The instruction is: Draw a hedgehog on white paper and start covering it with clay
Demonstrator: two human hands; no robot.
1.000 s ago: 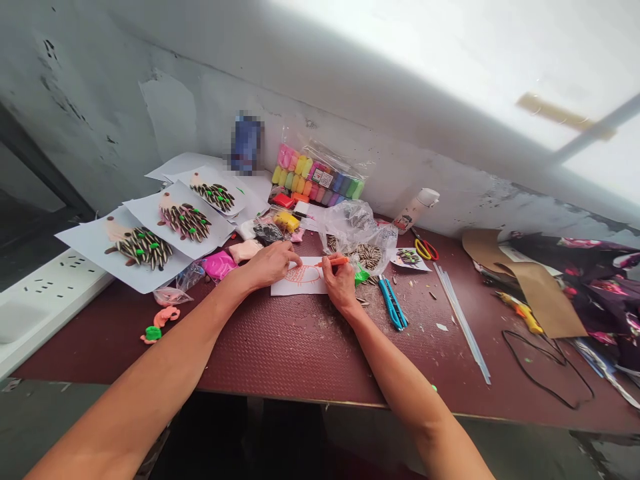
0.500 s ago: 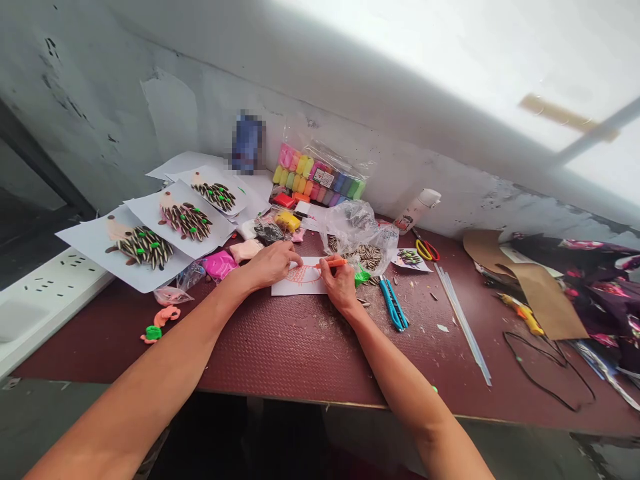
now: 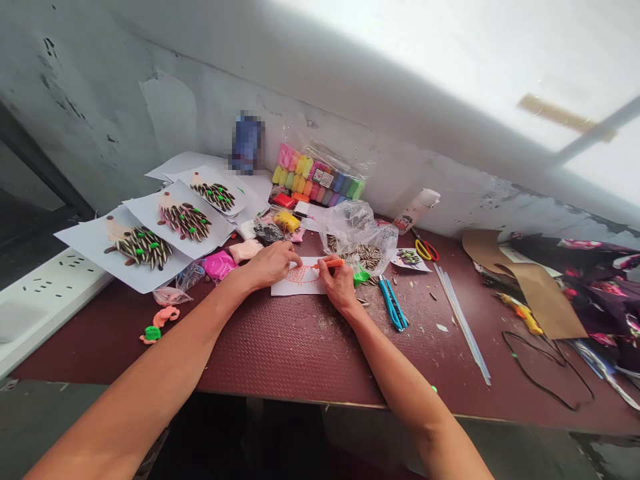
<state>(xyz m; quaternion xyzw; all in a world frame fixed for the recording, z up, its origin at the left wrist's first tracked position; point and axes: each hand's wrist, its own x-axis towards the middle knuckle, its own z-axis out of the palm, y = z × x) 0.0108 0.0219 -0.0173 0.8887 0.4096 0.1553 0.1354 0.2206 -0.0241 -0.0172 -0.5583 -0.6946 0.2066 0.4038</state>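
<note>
A small white paper [image 3: 295, 289] with an orange line drawing lies flat in the middle of the table. My right hand [image 3: 339, 281] is closed around an orange marker [image 3: 334, 263], whose tip points left at the drawing. At the paper's upper left edge rests my left hand [image 3: 275, 262], its fingers bent and close together on the sheet. Whether those fingers pinch anything is too small to tell. Just behind the right hand is a clear plastic bag [image 3: 357, 227] with striped sunflower seeds [image 3: 367, 255].
Hedgehog pictures [image 3: 143, 247] on white sheets lie at the left, by a white power strip [image 3: 45, 287]. Right of my hands are a blue cutter [image 3: 393, 305], scissors [image 3: 426, 248], clear sticks [image 3: 463, 323] and a yellow glue gun [image 3: 523, 313]. Colourful clay packs [image 3: 317, 179] lean on the wall.
The right hand and the marker have shifted very slightly. My left hand stays at the same spot on the paper.
</note>
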